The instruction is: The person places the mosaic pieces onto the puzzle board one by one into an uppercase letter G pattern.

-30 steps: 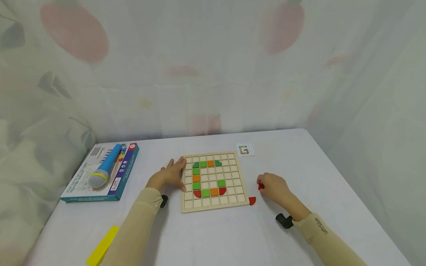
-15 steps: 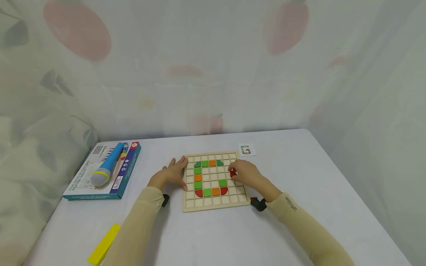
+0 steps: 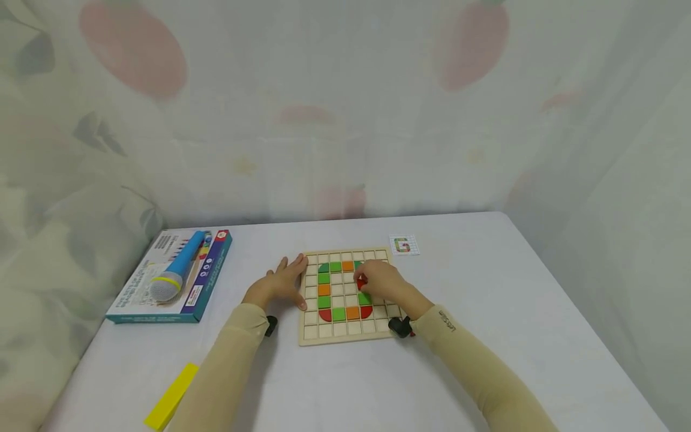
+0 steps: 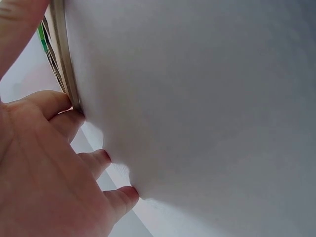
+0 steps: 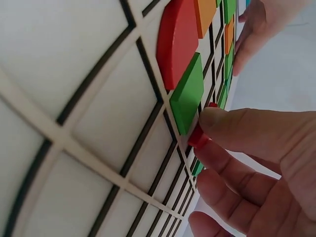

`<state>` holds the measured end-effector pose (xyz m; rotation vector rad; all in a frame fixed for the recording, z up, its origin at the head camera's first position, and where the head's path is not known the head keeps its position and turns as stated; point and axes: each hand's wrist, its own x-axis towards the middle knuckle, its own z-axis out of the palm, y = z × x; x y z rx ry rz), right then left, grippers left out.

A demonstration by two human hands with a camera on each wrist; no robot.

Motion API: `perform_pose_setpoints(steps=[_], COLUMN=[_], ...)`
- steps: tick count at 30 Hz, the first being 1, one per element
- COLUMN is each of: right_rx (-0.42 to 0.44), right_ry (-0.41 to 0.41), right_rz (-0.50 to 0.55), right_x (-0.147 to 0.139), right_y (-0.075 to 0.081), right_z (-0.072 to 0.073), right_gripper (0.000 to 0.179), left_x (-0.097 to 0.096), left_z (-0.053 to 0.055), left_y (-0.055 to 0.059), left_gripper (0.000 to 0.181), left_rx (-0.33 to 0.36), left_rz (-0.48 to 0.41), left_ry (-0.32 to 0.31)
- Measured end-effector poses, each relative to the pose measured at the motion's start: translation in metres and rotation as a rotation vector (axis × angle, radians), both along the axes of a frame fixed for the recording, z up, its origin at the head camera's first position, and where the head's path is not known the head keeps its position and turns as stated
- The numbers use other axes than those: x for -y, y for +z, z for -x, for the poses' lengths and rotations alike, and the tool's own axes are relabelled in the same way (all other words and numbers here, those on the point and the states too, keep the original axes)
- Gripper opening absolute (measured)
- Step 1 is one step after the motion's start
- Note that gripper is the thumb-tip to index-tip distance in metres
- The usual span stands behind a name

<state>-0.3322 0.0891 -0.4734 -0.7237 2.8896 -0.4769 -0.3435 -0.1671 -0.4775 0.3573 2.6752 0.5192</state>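
Observation:
My left hand (image 3: 277, 287) lies with spread fingers along the left edge of a wooden grid board (image 3: 345, 341). In the left wrist view its index finger and thumb are right at the board's side. Between right thumb and fingers I pinch a small red tile (image 5: 198, 138); my right hand (image 3: 382, 282) is over the board's right half. That tile is just beyond a green square tile (image 5: 187, 96), beside a red rounded tile (image 5: 177, 42). Green, orange and red tiles, such as the orange tile (image 3: 324, 290), sit in the grid as a C-like outline. My right fingers partly hide the upper right tile.
Behind the board's right corner lies a card (image 3: 404, 245) printed with a coloured G. At left, a blue toy microphone (image 3: 179, 266) rests on a flat box (image 3: 146, 318). A yellow bar (image 3: 171, 397) lies beside my left sleeve. Another red tile (image 3: 412, 334) peeks out under my right wrist.
My right hand has carried the red tile leftward from the table right of the board to over the grid, near the green square. The left hand has stayed at the board's edge.

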Motion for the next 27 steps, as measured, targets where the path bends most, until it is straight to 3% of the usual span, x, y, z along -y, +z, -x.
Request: perform_pose_setpoints(steps=[14, 27], right_rx=[0.029, -0.066], right_ry=[-0.023, -0.030], right_rz=[-0.024, 0.020], right_x=[0.001, -0.015], right_y=[-0.001, 0.011], right_z=[0.002, -0.010], right_gripper=[0.019, 0.022], left_x=[-0.001, 0.000], left_z=[0.002, 0.000], left_y=[0.002, 0.001], left_gripper=[0.121, 0.121], left_rx=[-0.008, -0.003], left_rz=[0.019, 0.011], left_ry=[-0.009, -0.003])
